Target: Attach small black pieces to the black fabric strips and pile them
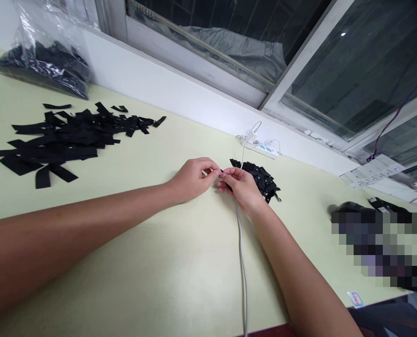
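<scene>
Meeting at frame centre, the left hand (194, 178) and right hand (242, 187) each pinched a small black piece (223, 174) between fingertips, just beside a black heap (264, 180) on the tabletop (159, 262); a white cable (242, 262) ran below.

Whatever the left hand (194, 178) and right hand (242, 187) pinch between their fingertips is too small to tell. A pixelated patch (377, 248) hides things at the tabletop's right.
</scene>
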`<state>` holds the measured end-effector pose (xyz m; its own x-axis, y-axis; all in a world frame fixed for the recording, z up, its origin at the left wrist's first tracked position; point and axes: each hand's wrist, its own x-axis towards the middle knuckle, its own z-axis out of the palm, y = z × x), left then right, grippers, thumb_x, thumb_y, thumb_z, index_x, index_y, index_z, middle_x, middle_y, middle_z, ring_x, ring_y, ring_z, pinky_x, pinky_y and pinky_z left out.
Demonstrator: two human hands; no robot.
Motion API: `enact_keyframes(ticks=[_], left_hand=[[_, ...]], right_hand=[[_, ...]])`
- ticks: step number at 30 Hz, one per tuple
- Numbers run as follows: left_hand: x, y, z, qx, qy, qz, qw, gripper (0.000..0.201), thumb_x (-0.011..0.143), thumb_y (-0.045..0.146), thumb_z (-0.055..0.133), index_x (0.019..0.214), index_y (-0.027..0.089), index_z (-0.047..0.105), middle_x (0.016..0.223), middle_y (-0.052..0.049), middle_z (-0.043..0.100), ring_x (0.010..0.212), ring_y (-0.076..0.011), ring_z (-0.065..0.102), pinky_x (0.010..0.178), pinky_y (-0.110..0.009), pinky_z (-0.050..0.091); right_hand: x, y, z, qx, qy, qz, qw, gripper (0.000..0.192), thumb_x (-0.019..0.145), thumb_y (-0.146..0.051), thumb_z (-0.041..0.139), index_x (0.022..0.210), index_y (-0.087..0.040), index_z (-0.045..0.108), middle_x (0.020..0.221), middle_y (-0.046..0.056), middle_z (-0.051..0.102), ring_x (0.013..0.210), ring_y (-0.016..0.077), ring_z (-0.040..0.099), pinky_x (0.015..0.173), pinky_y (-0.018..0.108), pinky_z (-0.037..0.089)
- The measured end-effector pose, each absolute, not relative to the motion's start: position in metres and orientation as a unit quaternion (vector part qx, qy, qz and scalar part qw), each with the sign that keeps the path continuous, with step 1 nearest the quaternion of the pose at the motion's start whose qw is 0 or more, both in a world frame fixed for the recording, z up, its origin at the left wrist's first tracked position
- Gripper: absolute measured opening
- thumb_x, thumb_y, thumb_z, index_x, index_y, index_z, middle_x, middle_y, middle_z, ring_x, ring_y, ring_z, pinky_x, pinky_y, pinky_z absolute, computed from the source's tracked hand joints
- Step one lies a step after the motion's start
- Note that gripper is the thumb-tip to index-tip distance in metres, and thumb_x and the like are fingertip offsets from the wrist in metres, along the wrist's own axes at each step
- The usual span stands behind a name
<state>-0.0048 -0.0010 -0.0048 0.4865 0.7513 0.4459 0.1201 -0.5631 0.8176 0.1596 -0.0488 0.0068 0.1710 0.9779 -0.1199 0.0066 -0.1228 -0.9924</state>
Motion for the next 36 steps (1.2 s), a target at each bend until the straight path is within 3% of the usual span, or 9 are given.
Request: enact_keyframes(ticks=[7,36], left_hand=[[-0.0047,-0.0014,-0.0046,0.782,0.275,0.422,0.367,0.021,0.091,0.023,0.053,0.086,0.017,0.073,0.095,-0.005,0.073,0.086,-0.0162,0.066,0.071,-0.026,0.052],[-0.0048,-0.0004,-0.0058,0.773,0.273,0.418,0.393,0.021,0.092,0.028,0.055,0.087,0.017,0.072,0.094,-0.005,0.072,0.084,-0.016,0.067,0.073,-0.027,0.054]], right_hand=[[0.162,-0.0458,0.0013,-0.568,-0.462,0.461,0.501,0.039,0.067,-0.044,0.086,0.08,-0.018,0.061,0.073,0.003,0.069,0.071,0.0155,0.068,0.074,0.033,0.06],[0.1583,-0.0495,0.0053,-0.554,-0.392,0.52,0.518,0.024,0.07,-0.029,0.082,0.088,-0.016,0.074,0.087,0.006,0.073,0.078,0.0148,0.067,0.077,0.031,0.06]])
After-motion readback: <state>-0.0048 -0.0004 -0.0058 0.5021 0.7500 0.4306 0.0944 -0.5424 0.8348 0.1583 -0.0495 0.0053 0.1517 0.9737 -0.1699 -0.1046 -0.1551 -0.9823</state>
